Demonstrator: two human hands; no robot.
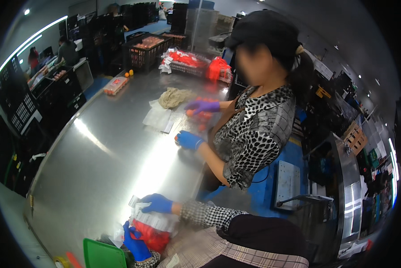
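Note:
At the table's near end, a red mesh bag (150, 236) with a white label band (153, 220) lies in front of me. My left hand (137, 244), in a blue glove, grips the bag's left edge between thumb and fingers. Above it, my right hand (156, 203), also blue-gloved, closes over the bag's white top end, where a small white tag (134, 201) sticks out. The bag's contents are hidden. Across the table, a co-worker's purple-gloved hand (202, 107) and blue-gloved hand (189, 140) handle small orange-red round fruits or vegetables (202, 115).
A green tray (103, 253) stands by my left hand. Up the metal table (88, 178) lie a crumpled cloth (173, 97), white sheets (157, 117) and a clear pack (116, 85). Black crates (146, 56) and filled red mesh bags (182, 59) sit at the far end. The co-worker (258, 120) stands at the right side.

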